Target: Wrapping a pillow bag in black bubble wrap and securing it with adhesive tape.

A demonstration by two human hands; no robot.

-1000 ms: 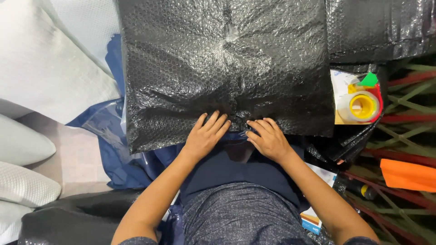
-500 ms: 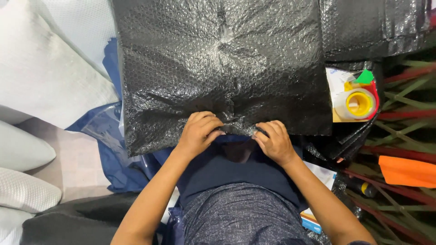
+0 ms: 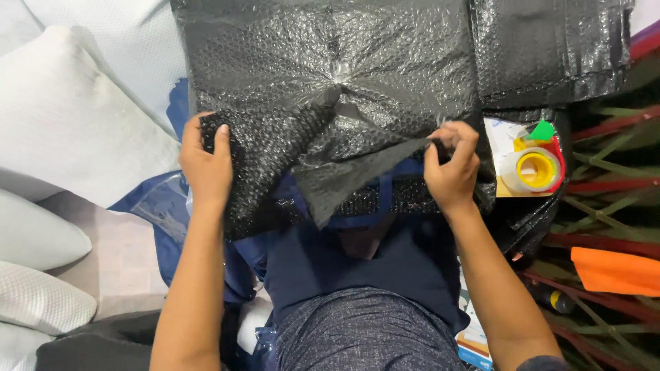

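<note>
Head view shows us sitting with dark blue fabric [image 3: 344, 264] across our lap, nearest the camera. Just beyond it we are lifting the near edge of the black bubble wrap sheet [image 3: 385, 69] and spreading it apart. Our left hand [image 3: 205, 165] is clamping the left corner, thumb on top with the fingers curled under. Our right hand [image 3: 450, 168] is pinching the right flap between thumb and fingers. We judge this an unfolding step; next we would need an even pull on both corners. Farther right, a tape roll [image 3: 536, 170] is sitting beside the wrap.
</note>
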